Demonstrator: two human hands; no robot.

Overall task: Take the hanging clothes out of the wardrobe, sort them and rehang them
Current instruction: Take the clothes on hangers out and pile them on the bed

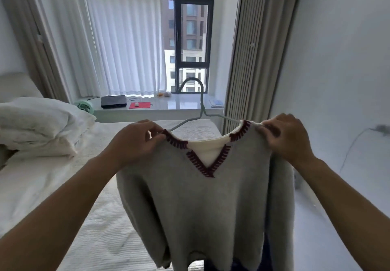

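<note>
Currently both hands are up at chest level, each pinching a shoulder of the grey sweater (202, 207). Left hand (135, 142) has thumb and fingers curled onto the left shoulder seam, right at the dark red stitched edge of the V-neck. Right hand (287, 137) grips the right shoulder the same way, fingers bunching the knit just beside the collar.

Sweater hangs straight down between the arms, front toward the camera, sleeves drooping at both sides. White inner layer shows inside the V. It sits on a pale green hanger (198, 101); hook stands upright above the neckline, hanger arms run into the collar, ends hidden under the fabric and the hands.

Below and behind the sweater: bed (63, 175) with white ribbed cover, white pillows (40, 123) stacked at the left.

Further back, window ledge (179, 106) carries a dark flat device (114, 101), a red mat (139, 105), some papers at the right end. Small green fan (84, 106) at the ledge's left end. Sheer curtain (122, 44) covers most of the window (190, 44). White wall on the right.
</note>
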